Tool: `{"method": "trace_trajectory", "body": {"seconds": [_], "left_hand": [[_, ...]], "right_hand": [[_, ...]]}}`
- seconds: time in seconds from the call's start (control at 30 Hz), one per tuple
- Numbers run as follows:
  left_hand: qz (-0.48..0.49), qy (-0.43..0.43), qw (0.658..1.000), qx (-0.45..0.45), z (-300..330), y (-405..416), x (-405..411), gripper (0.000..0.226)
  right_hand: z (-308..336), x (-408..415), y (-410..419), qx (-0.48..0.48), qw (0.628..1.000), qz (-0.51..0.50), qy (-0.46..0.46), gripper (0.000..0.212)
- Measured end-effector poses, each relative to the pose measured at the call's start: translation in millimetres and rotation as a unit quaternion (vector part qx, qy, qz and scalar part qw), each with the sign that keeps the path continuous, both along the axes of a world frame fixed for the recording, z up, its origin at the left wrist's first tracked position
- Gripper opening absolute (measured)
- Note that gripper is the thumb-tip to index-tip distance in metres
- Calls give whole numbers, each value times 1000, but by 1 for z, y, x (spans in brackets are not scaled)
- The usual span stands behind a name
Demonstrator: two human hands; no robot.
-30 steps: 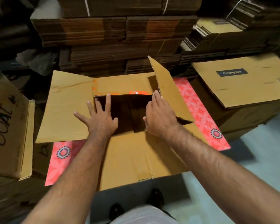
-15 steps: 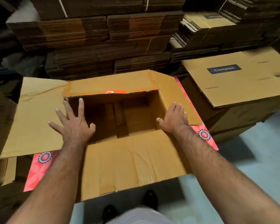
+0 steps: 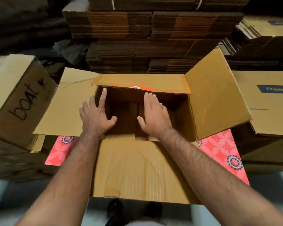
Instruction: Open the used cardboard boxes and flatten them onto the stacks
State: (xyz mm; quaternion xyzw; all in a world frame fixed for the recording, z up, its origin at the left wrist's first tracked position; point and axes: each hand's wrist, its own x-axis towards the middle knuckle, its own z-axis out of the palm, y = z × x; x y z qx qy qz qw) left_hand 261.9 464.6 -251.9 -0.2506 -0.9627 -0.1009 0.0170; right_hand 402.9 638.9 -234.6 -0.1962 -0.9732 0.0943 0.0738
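Both hands, left hand (image 3: 96, 118) and right hand (image 3: 153, 118), hover fingers wide, holding nothing, over the open box (image 3: 137, 168).

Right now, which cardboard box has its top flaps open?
The middle box under both hands; the "boat" box and the Crompton-labelled box beside it are closed.

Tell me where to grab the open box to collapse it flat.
Probably the two short side walls of the open box, one hand from each side at the rim. All four flaps are folded out, leaving the wall edges exposed. Left hand and right hand are flat over the opening.
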Motion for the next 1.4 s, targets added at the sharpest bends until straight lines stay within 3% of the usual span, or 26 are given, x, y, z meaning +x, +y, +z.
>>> {"method": "trace_trajectory", "body": {"seconds": [0.13, 0.3, 0.5, 0.6, 0.77, 0.97, 1.07, 1.3, 1.4], "left_hand": [[-13, 8, 1000, -3, -6, -6, -4, 118], [-29, 8, 1000, -7, -13, -8, -10, 116], [-48, 32, 998, -10, -22, -8, -15, 110], [-48, 44, 997, -36, -26, -4, -14, 110], [-36, 31, 996, -81, -19, -2, -11, 106], [-25, -58, 984, -168, 9, 2, -6, 99], [-49, -101, 982, -150, 30, 0, 0, 90], [-205, -151, 964, -73, 69, -33, 54, 56], [-236, -215, 948, 1, 83, -63, 81, 72]], "right_hand": [[24, -47, 26, 39, 999, -15, 10, 96], [41, -125, 90, 61, 992, -53, -96, 103], [-2, -161, 119, -27, 969, -105, -223, 120], [-20, -153, 118, 8, 974, -101, -204, 126], [-8, -139, 121, -44, 980, -71, -181, 119], [19, -79, 81, -84, 986, -54, -133, 111], [35, -38, 51, -70, 989, -48, -120, 109], [72, 45, -37, -114, 981, 7, -159, 98], [81, 78, -72, -126, 973, 18, -192, 84]]}}
